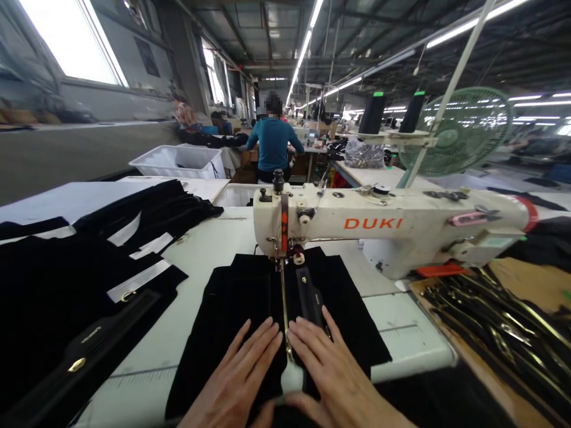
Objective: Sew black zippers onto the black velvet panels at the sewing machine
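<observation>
A black fabric panel (243, 297) lies flat on the bed of a white sewing machine (330, 220). Down its middle runs a gold-toothed zipper (285, 297), its far end under the needle area. My left hand (243, 362) rests with fingers stretched out on the fabric, just left of the zipper. On the right side, my right hand (321, 362) presses the panel with spread fingers, close to a black strap (307, 297) bearing a small gold stud. Between the wrists a pale gap (292, 375) shows at the zipper's near end.
Black cut pieces with a strap (84, 345) are piled at left. Gold-and-black zippers (499, 321) lie in a box at right. Two thread cones (372, 113) and a green fan (459, 131) stand behind. Ahead sit a white bin (178, 161) and a person in blue (273, 142).
</observation>
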{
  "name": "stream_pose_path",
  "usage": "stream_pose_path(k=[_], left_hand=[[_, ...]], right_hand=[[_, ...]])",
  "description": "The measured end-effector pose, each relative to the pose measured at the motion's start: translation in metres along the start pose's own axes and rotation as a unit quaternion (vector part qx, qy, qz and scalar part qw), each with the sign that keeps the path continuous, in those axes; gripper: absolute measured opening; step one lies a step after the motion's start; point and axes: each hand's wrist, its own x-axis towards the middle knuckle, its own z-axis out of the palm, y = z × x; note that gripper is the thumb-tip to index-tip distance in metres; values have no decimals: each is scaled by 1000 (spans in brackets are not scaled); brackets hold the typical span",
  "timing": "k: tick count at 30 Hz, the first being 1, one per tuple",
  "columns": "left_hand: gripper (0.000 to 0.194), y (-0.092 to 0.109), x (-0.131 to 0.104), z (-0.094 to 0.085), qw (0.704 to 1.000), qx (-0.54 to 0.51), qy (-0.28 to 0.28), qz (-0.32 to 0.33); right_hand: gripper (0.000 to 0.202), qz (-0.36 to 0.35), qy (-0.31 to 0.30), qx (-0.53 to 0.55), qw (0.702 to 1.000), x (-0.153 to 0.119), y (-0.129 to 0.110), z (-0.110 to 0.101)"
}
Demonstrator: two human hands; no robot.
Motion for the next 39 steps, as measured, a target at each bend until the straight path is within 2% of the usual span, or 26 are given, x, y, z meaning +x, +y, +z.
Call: stream_pose_path(k=[4,7,9,12,16,18,21,25,27,30,32,35,37,39], left_hand=[[63,-23,-4,2,995,-91,-33,-38],[55,-38,-2,-4,980,-175,-71,-70],[53,-42,-1,-9,970,-209,-80,-91],[53,-39,-3,-12,967,-207,-93,-119],[62,-31,-8,-7,976,-178,-93,-87],[69,-27,-10,-4,981,-163,-80,-66],[70,-26,-12,-2,980,-176,-78,-53],[54,-32,-16,0,955,-243,-95,-138],[49,-35,-17,2,942,-272,-93,-175],[49,-35,-16,2,935,-292,-98,-175],[49,-34,-14,0,933,-304,-94,-170],[47,-33,-9,-3,923,-334,-73,-174],[48,-34,-8,-2,924,-341,-74,-159],[51,-34,-10,0,931,-324,-92,-141]], right_hand=[[47,1,-27,36,999,9,10,-10],[47,-20,-26,60,998,21,18,-31],[42,-34,-29,50,998,28,21,-42],[30,-72,-51,-14,996,31,18,-43],[30,-85,-73,-31,993,26,11,-27],[36,-66,-74,9,995,24,9,-24],[38,-20,-53,110,992,27,10,-32],[27,34,-32,192,980,40,13,-49],[25,29,-51,174,983,45,14,-52],[26,1,-68,138,988,46,14,-47],[26,4,-54,149,987,45,15,-43],[25,49,-23,205,977,45,17,-41],[23,40,-48,179,982,45,18,-43],[26,0,-93,110,990,44,16,-43]])
